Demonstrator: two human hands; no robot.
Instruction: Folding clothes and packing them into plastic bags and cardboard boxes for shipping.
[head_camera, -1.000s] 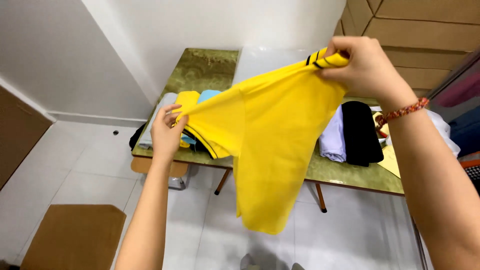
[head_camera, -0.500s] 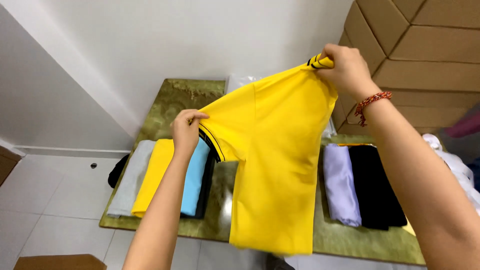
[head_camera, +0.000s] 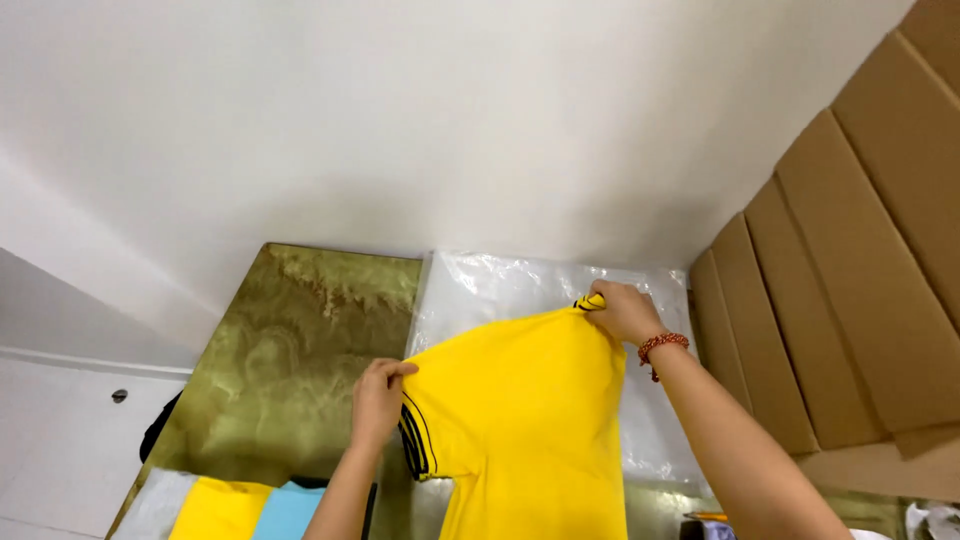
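Note:
A yellow shirt (head_camera: 525, 420) with black-striped sleeve trim is spread between my hands above the table. My left hand (head_camera: 378, 400) pinches its left shoulder near the sleeve. My right hand (head_camera: 622, 310), with a red bead bracelet on the wrist, grips the far corner of the shirt over a clear plastic bag (head_camera: 500, 290) lying on the table. The shirt's lower part runs out of view at the bottom.
The table (head_camera: 290, 350) has a green-gold marbled top against a white wall. Folded garments, grey, yellow (head_camera: 215, 508) and light blue (head_camera: 288, 510), lie at its near left edge. Flat cardboard sheets (head_camera: 850, 260) lean at the right.
My view has tipped up toward the wall. Both hands have lowered the yellow shirt from hanging in the air toward the plastic bag on the table.

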